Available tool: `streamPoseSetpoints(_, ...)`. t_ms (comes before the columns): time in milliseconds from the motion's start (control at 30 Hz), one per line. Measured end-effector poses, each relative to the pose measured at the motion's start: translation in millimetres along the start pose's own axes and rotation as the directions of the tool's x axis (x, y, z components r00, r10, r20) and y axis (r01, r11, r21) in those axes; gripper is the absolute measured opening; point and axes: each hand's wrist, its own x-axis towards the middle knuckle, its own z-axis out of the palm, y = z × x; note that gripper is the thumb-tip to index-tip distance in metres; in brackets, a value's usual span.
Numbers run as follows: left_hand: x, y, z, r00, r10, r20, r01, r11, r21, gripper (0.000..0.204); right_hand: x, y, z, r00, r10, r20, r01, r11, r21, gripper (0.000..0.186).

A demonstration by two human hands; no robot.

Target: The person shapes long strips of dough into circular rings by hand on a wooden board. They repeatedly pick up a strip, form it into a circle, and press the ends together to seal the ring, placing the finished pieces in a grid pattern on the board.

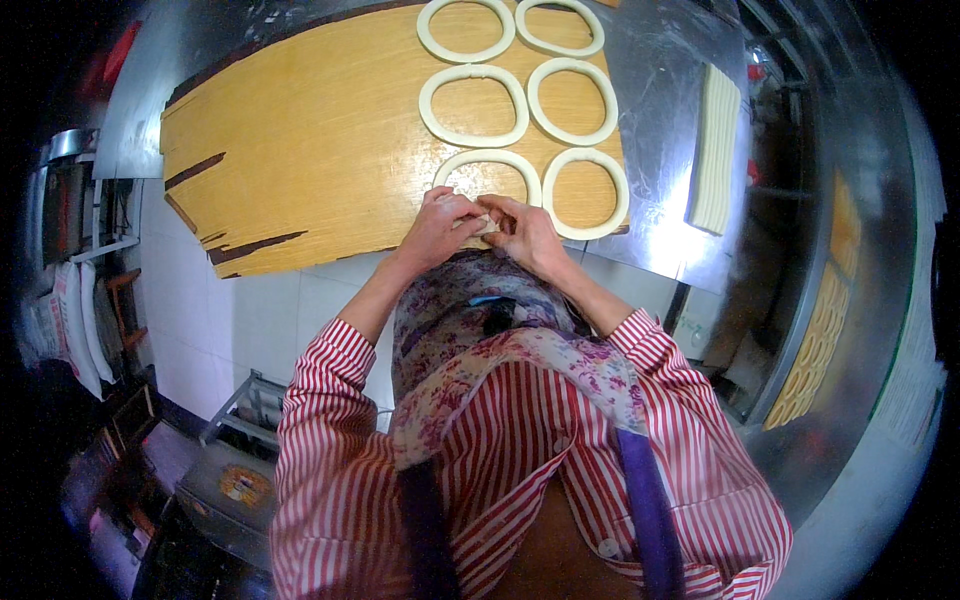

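On the near edge of a yellow wooden board [320, 150], both my hands close on the near side of a pale dough ring [487, 157]. My left hand [436, 230] pinches it with bent fingers. Close beside it, my right hand [532, 238] grips the same part between thumb and fingers. The far arc of this ring lies flat on the board, while its near arc is mostly covered by my fingers. Just to the right rests another whole dough ring [622, 192]. Several more rings lie beyond in two columns, among them a slightly oval dough ring [522, 105].
A bundle of long dough strips [715, 150] lies on the metal tabletop [655, 110] right of the board. Farther right, rings fill a tray [812, 345] on a lower level. A dark stool [225, 500] stands at lower left, and white sacks [75, 325] lean at far left.
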Motion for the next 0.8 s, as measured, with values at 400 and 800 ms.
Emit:
streamPoseSetpoints(400,-4,25,18,0.997,0.050,-0.054,-0.034,0.963,0.269,0.030,0,23,-33,0.960,-0.221,0.172,0.261,0.929,-0.264,0.031)
streamPoseSetpoints(800,-5,20,35,0.998,-0.005,-0.058,0.019,0.971,0.239,0.025,20,31,-51,0.959,-0.021,0.282,0.050,0.994,-0.095,0.030)
